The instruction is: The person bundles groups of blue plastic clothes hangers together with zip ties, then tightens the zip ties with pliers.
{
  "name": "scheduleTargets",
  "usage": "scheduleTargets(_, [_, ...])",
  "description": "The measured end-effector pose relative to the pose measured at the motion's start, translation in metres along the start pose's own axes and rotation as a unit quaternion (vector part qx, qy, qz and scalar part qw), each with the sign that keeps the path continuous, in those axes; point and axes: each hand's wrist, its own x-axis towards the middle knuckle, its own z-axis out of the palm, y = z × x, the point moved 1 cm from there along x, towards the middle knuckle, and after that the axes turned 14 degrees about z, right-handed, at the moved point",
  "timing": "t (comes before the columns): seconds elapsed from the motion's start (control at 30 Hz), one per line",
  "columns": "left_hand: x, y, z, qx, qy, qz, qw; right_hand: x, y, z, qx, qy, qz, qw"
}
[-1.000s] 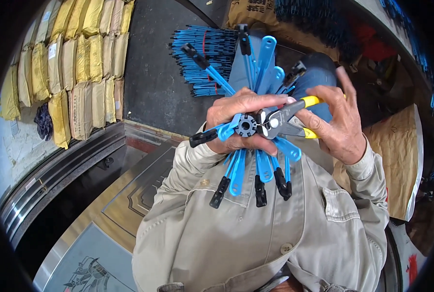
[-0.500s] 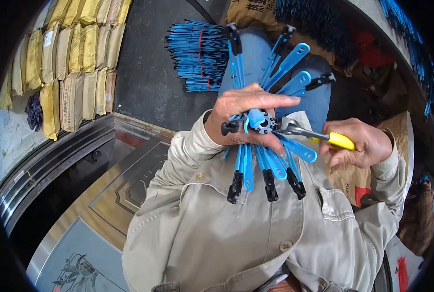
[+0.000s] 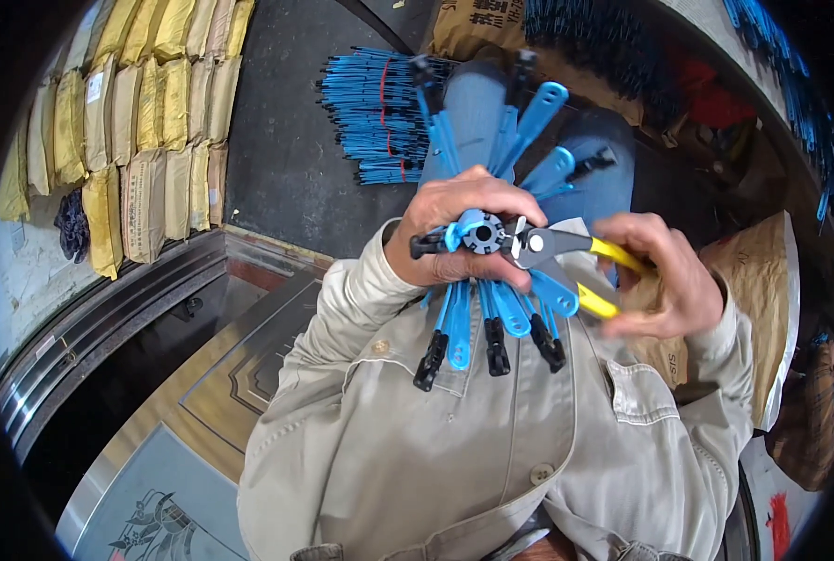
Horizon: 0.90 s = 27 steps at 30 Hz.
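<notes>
My left hand (image 3: 428, 213) is wrapped around a clip hanger with a round black-and-grey slotted hub (image 3: 481, 236). Blue plastic arms (image 3: 538, 114) with holes at their ends fan out from the hub. Several of the thinner arms end in black clips (image 3: 496, 348). Beside the hub, the dark-headed pliers (image 3: 552, 246) have their jaws against its right side, though what they bite is hidden. My right hand (image 3: 669, 276) holds their yellow handles, which are spread apart. Motion blurs its fingers slightly.
Bundles of thin blue rods (image 3: 365, 117) tied with red lie at the upper left, beside my jeans-clad legs. Wrapped packages (image 3: 141, 112) are stacked at the far left. A metal door panel (image 3: 206, 439) lies lower left, and brown paper (image 3: 754, 299) stands to the right.
The hanger and my left hand have shifted a little left. The pliers' handles have spread apart and their head has turned flat toward me. My right hand's fingers have opened wider around them.
</notes>
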Motion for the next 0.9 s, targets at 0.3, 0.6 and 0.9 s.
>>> scheduleTargets(0.3, [-0.002, 0.004, 0.009, 0.076, 0.134, -0.054, 0.987, 0.012, 0.017, 0.018, -0.327, 0.354, -0.092, 0.871])
scheduleTargets(0.6, [-0.003, 0.0, 0.015, 0.084, 0.202, -0.086, 0.972, 0.053, 0.04, 0.019, -0.259, 0.341, -0.135, 0.893])
scheduleTargets(0.9, [-0.003, 0.0, 0.011, 0.108, 0.189, -0.037, 0.975, 0.037, 0.025, 0.011, -0.242, 0.293, -0.101, 0.919])
